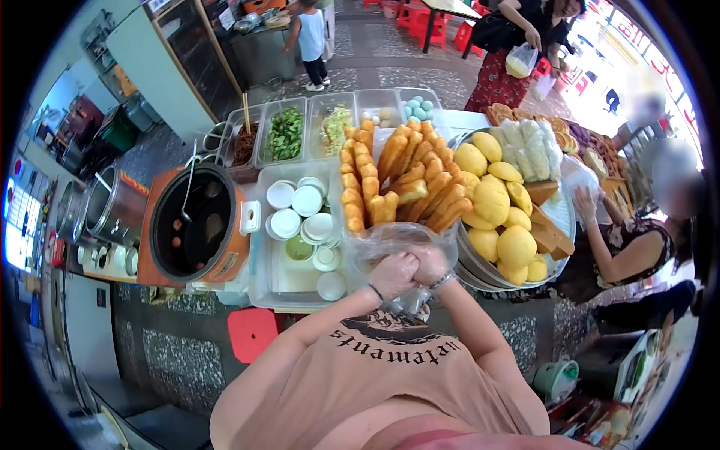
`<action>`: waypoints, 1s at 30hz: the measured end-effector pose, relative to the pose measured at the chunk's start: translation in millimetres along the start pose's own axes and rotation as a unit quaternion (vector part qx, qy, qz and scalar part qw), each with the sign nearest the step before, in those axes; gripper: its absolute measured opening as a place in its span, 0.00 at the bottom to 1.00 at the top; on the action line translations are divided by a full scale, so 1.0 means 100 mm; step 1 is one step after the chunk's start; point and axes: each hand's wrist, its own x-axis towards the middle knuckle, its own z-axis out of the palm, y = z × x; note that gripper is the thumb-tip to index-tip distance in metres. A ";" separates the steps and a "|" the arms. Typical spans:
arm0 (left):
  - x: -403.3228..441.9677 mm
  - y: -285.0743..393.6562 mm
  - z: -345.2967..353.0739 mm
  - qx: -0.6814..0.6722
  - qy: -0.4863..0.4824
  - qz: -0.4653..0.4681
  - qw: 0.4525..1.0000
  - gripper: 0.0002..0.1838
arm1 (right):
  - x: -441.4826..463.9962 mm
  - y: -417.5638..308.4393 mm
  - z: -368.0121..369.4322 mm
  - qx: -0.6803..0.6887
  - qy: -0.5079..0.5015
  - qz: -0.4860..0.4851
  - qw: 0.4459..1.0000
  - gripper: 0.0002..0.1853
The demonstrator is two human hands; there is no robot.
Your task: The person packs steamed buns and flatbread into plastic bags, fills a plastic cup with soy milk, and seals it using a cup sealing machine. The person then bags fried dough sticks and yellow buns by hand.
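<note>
You are wearing a tan T-shirt (352, 379) that is showing arched black gothic lettering (409, 360) and a dark printed picture (390, 328). Beyond that shirt, thin clear plastic gloves (388, 280) are covering your left hand (396, 272) and right hand (430, 264); a narrow black band (376, 292) and a silvery bracelet (443, 280) are circling your left and right wrists.

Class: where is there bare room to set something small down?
Plastic bin: bare floor in front of the green-filled cup. Tabletop: narrow strip between pale blue eggs and fried pastries. Crowded: fried dough sticks, yellow buns.

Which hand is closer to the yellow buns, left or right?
The right. The right hand is just left of the yellow buns; the left hand is beside it, farther left, on the side away from the buns.
</note>
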 end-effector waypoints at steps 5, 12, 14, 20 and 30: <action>0.01 0.01 -0.03 -0.009 0.001 -0.006 1.000 0.18 | 0.05 -0.07 -0.07 0.014 0.009 0.005 1.000 0.09; 0.05 0.05 -0.04 -0.002 -0.027 -0.030 0.999 0.21 | 0.02 -0.05 -0.09 -0.007 -0.021 0.000 1.000 0.11; 0.05 0.05 -0.04 0.011 -0.016 -0.019 1.000 0.22 | 0.03 -0.06 -0.09 0.001 -0.023 0.006 1.000 0.12; 0.06 0.07 -0.05 -0.008 -0.031 -0.038 0.999 0.23 | 0.02 -0.06 -0.08 -0.013 -0.047 0.025 0.999 0.13; 0.06 0.08 -0.04 0.012 -0.030 -0.035 0.999 0.24 | 0.03 -0.11 -0.15 -0.016 -0.068 0.039 0.997 0.13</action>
